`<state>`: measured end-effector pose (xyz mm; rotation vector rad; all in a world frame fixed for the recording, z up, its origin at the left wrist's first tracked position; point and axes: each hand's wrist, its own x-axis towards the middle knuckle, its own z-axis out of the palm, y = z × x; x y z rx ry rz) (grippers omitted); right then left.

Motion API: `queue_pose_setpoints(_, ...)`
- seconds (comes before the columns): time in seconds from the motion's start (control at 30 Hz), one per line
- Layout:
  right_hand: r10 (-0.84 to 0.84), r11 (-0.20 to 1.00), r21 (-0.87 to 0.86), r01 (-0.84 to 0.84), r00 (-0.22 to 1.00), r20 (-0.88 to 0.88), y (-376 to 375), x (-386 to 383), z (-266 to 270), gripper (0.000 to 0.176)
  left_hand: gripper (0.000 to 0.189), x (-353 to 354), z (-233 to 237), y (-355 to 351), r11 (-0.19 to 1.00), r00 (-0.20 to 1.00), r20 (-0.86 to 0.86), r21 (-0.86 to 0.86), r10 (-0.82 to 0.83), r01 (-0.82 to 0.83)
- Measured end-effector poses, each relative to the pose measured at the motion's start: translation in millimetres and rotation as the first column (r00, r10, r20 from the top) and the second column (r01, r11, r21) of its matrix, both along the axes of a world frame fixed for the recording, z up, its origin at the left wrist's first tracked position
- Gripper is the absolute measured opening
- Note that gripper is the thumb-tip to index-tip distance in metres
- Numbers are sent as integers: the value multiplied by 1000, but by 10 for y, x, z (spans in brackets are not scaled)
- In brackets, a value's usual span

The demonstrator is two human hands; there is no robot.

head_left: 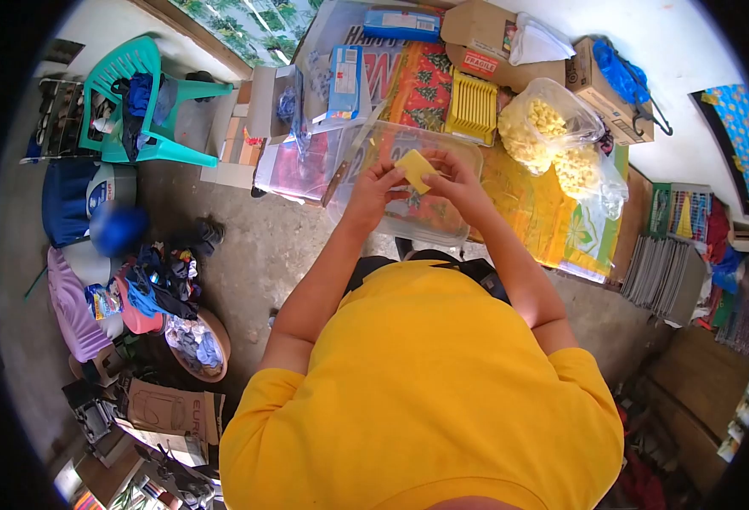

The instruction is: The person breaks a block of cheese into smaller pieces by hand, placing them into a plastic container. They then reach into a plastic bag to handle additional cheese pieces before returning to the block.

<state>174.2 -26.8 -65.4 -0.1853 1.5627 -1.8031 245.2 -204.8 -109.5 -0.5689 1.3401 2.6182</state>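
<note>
Both my hands are raised over a clear plastic tub (474, 157) at the table's near edge. Between them is a small flat yellow square (414, 170); its material cannot be made out. My left hand (373, 193) pinches the square's left side with thumb and fingers. On the other side, my right hand (454, 184) has its thumb on the square's lower right, with the fingers curled behind. Beyond my right hand lies a yellow slatted plastic rack (473, 109). Further right, clear plastic bags (523, 110) hold many small pale yellow pieces.
Blue-and-white boxes (345, 81) and a brown carton (480, 34) stand on the table. A green plastic chair (158, 140) is at the left. Below it are a laundry basin (213, 340) and heaped clothes (162, 285). Grey stacked sheets (653, 272) stand at the right.
</note>
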Motion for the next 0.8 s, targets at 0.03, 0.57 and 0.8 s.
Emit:
queue_pose_setpoints(0.03, 13, 999, 42, -15, 999, 47, 13, -50, -93, 49, 21, -2, -15, -19, 998, 1000, 13, 62, 20, -21)
queue_pose_setpoints(0.57, 118, 984, -132, -119, 993, -18, -70, -192, 185, 61, 39, 48, 615, -83, 987, 994, -38, -129, -101, 95)
queue_pose_setpoints(0.8, 174, 967, -169, -192, 977, -120, -27, -156, 559, 68, 41, 51, 828, -28, 987, 994, -63, -136, -94, 85)
